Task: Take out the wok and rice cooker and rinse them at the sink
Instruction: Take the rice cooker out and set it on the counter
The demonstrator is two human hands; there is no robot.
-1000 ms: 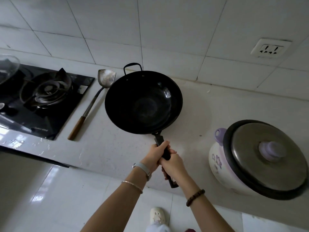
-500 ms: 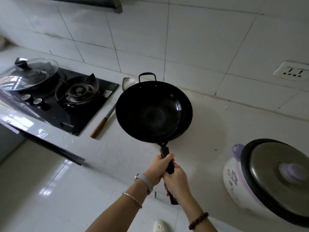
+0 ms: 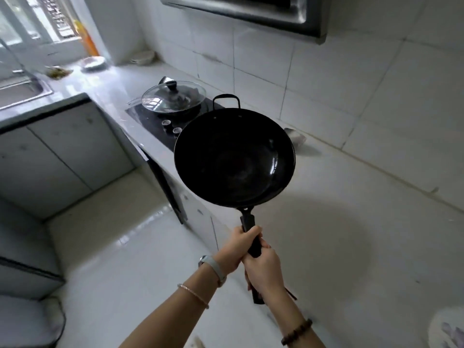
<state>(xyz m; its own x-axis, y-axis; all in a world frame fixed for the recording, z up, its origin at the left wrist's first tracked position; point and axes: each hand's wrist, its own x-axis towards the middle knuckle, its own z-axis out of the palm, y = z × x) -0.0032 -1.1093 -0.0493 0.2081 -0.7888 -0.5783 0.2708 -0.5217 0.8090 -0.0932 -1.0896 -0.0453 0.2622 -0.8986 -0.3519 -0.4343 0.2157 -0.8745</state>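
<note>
The wok (image 3: 234,156) was off the counter (image 3: 351,197), held in the air over its near edge, just right of the gas hob (image 3: 155,119). Both hands were wrapped tight around its long handle (image 3: 248,219): the left hand (image 3: 238,249) higher up, close to the bowl, and the right hand (image 3: 263,270) just below it, the 2 touching. The wok's long axis ran from the hands away to the far wall, leaning slightly left. Its small loop handle (image 3: 226,99) pointed at the far end, and its dark, empty-looking bowl was tipped open towards us.

We judged the taking-out of the wok done and the carry to the sink (image 3: 22,91) in hand. The sink lay at the far left, well apart, so the next move called for a turn left and a level carry past the hob and the glass lid (image 3: 173,96) sitting on it. The rice cooker (image 3: 449,330) showed only at the near right corner, untouched.
</note>
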